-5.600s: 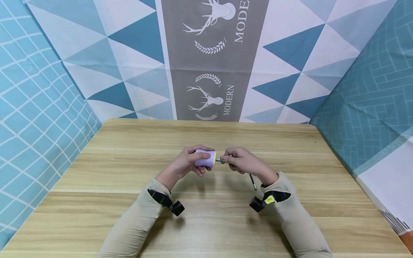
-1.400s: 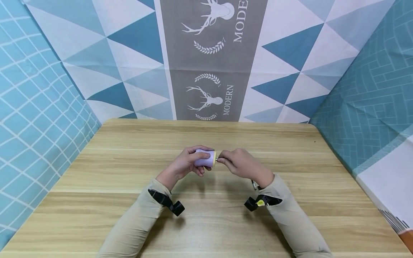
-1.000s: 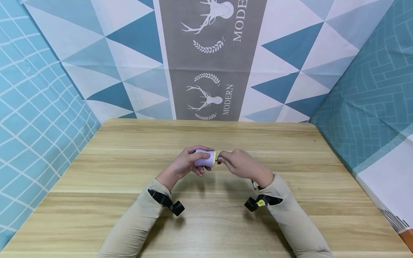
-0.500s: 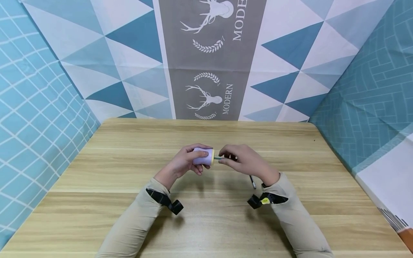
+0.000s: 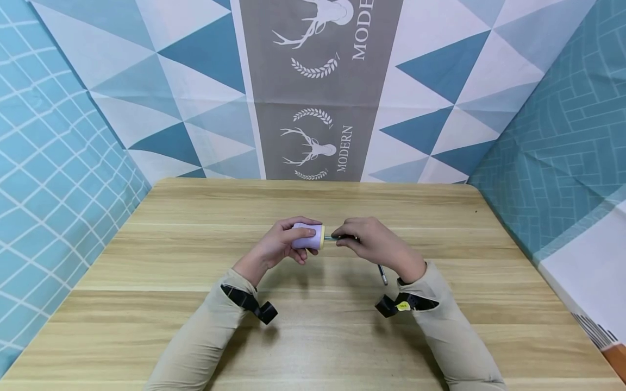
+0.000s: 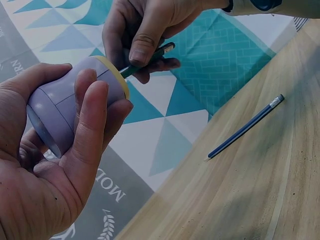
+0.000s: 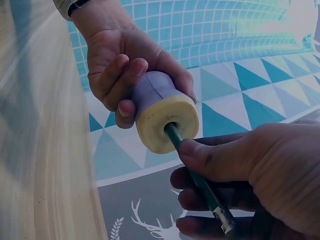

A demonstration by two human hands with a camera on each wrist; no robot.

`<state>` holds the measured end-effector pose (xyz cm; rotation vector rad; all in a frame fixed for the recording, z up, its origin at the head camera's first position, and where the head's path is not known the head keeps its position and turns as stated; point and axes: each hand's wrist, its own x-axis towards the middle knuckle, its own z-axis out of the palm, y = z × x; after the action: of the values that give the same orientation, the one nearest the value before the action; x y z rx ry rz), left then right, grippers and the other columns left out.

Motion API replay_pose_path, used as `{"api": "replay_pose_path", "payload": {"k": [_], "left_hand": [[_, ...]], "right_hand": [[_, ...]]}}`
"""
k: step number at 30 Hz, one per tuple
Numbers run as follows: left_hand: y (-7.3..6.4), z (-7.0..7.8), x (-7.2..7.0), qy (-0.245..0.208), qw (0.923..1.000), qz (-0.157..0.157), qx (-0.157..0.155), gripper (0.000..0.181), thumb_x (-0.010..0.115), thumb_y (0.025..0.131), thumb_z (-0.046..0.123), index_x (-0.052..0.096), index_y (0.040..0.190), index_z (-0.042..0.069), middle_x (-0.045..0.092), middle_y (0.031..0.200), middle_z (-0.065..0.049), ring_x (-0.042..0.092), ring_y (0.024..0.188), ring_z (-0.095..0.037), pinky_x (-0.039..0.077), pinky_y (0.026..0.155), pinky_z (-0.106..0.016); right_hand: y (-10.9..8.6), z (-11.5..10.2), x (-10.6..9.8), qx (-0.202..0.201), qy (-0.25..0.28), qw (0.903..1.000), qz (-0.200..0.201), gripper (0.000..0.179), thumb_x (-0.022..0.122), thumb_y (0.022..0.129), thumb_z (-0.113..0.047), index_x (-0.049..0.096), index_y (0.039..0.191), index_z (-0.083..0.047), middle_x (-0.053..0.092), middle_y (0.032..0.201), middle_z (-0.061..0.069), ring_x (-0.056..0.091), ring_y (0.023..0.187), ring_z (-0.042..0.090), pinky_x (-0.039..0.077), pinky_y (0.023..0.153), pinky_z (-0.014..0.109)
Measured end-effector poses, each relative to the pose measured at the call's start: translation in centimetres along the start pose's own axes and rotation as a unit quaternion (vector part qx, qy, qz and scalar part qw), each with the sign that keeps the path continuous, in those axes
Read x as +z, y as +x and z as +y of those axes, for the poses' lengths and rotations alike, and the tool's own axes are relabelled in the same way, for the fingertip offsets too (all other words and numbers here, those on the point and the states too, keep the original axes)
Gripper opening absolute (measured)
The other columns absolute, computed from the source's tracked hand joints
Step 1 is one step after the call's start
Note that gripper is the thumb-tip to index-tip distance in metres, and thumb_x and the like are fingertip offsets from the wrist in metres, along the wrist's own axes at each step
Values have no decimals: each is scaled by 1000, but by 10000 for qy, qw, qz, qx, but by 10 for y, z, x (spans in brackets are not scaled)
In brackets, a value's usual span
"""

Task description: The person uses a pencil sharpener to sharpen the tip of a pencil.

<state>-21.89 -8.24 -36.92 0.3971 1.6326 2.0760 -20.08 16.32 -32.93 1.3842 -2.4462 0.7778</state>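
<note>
A lilac pencil sharpener (image 5: 307, 238) with a yellow end face lies in my left hand (image 5: 276, 245), gripped between thumb and fingers above the table. Its round hole, in the right wrist view, takes in a green pencil (image 7: 200, 184), whose point is hidden inside. My right hand (image 5: 376, 243) pinches the pencil's shaft between thumb and fingers, just outside the yellow face (image 7: 150, 127). The pencil's metal-banded back end (image 7: 225, 220) sticks out past the fingers. Below the right hand, a dark blue pencil (image 6: 245, 127) rests on the table.
The wooden table (image 5: 313, 336) stretches under both forearms. Patterned cloths hang behind it (image 5: 320, 138) and along the left (image 5: 63, 152) and right sides. A small black camera is strapped to each wrist.
My right hand was close against the sharpener, then loosened and shifted right, uncovering more of the pencil; its fingers now pinch the shaft again. The left hand keeps its hold, drifting slightly left.
</note>
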Motion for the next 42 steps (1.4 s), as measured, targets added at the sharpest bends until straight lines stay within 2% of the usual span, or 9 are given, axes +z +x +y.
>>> {"api": "replay_pose_path", "payload": {"k": [4,9,13,22,35,42], "left_hand": [[-2,2,0,9,10000,51,0,28,59,93,9,67,120,9,67,80,-20,62,50,-16,58,47,-28],[-4,5,-3,-14,9999,74,145,32,58,94,9,65,125,6,68,79,-19,62,50,-15,58,47,-27],[-4,6,-4,-80,9998,40,178,31,56,94,7,65,124,8,68,77,-18,62,50,-15,58,47,-28],[-4,8,-5,-54,9998,43,193,37,55,95,7,59,131,0,68,74,-19,62,49,-14,57,47,-27],[-5,8,-5,-100,9997,38,214,32,56,94,6,65,124,8,68,76,-19,62,49,-14,57,46,-27],[-5,8,-2,-65,9998,56,151,27,57,94,7,68,118,12,68,78,-20,62,49,-15,57,46,-27]], "right_hand": [[-1,-1,-3,106,-102,9997,-168,15,70,89,3,72,103,3,65,85,4,53,67,9,48,57,24],[-5,0,-10,271,-255,9992,-127,13,70,88,4,72,102,3,63,84,3,55,67,9,49,57,25],[-8,2,-16,452,-333,9983,-172,13,70,89,3,72,102,1,64,86,3,57,70,10,50,59,26],[-9,1,-23,707,-505,9958,-304,12,69,91,-1,72,103,-1,67,90,4,60,73,11,51,61,28],[-10,0,-24,808,-688,9941,-238,11,70,91,-1,72,102,-2,67,90,5,61,73,12,52,62,30],[-5,-1,-16,492,-715,9961,-124,12,72,88,1,72,99,-3,65,87,2,58,70,11,51,60,29]]}}
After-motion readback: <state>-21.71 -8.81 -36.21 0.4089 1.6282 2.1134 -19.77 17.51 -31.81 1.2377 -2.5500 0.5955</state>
